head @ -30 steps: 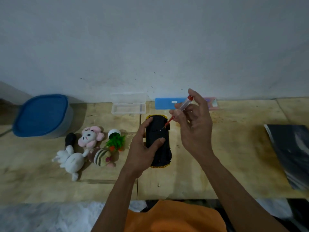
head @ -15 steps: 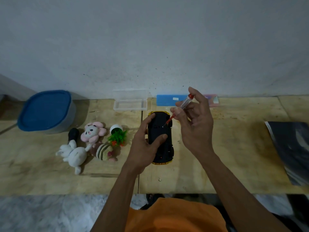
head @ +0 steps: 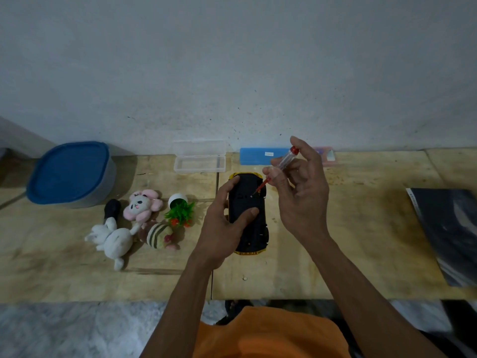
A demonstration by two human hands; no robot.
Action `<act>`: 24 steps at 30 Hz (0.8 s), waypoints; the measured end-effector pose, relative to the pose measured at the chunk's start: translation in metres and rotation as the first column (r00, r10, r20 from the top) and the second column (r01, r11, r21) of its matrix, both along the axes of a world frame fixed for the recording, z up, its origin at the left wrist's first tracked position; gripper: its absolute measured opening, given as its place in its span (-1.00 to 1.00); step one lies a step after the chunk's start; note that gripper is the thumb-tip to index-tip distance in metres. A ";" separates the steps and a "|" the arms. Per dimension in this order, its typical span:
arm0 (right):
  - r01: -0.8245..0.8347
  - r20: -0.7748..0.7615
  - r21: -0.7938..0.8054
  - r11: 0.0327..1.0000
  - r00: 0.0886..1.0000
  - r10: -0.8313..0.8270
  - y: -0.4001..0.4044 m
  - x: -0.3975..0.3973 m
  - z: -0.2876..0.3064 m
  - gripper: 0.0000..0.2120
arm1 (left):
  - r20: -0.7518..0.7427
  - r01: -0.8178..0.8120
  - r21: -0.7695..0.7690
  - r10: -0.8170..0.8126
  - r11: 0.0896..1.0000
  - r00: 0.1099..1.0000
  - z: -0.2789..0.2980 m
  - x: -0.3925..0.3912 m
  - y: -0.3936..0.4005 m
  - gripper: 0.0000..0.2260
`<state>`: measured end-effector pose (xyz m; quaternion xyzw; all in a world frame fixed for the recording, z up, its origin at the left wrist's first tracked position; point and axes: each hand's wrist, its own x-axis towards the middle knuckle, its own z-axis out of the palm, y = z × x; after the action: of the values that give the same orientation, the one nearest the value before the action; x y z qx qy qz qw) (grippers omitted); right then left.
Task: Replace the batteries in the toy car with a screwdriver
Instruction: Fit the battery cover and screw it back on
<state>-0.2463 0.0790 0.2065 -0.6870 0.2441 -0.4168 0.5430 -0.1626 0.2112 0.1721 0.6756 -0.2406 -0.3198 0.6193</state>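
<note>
A yellow toy car (head: pixel 249 202) lies upside down on the wooden table (head: pixel 361 241), its black underside facing up. My left hand (head: pixel 222 228) grips its left side, thumb across the underside. My right hand (head: pixel 302 192) pinches a small screwdriver (head: pixel 282 161) with a clear handle and red cap. The red shaft slants down to the left, and its tip rests on the underside near the car's far end.
A clear open plastic case (head: pixel 199 161) and a blue box (head: pixel 260 156) lie by the wall. A blue-lidded tub (head: pixel 69 174) stands far left. Plush toys (head: pixel 129 223) and a small fake plant (head: pixel 180 210) lie left of the car. A dark sheet (head: pixel 449 233) lies at right. A tiny screw (head: pixel 244 278) sits near the front edge.
Both hands keep their hold. The screwdriver stays on the same spot of the car's underside; only my head view has shifted slightly.
</note>
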 end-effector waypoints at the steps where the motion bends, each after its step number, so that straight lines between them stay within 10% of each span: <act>1: 0.000 -0.002 -0.004 1.000 1.000 0.000 0.000 0.000 0.000 -0.51 | -0.005 -0.001 0.001 0.001 1.000 1.000 0.000 0.000 0.000 -0.42; 24: -0.185 -0.106 -0.432 0.883 0.982 0.154 -0.007 -0.002 0.006 -0.57 | -0.057 -0.017 0.027 0.018 0.999 0.998 -0.007 -0.001 0.001 -0.42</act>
<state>-0.2481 0.0722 0.2123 -0.8243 0.1011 -0.3883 0.3995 -0.1633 0.2117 0.1652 0.6763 -0.2125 -0.3370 0.6196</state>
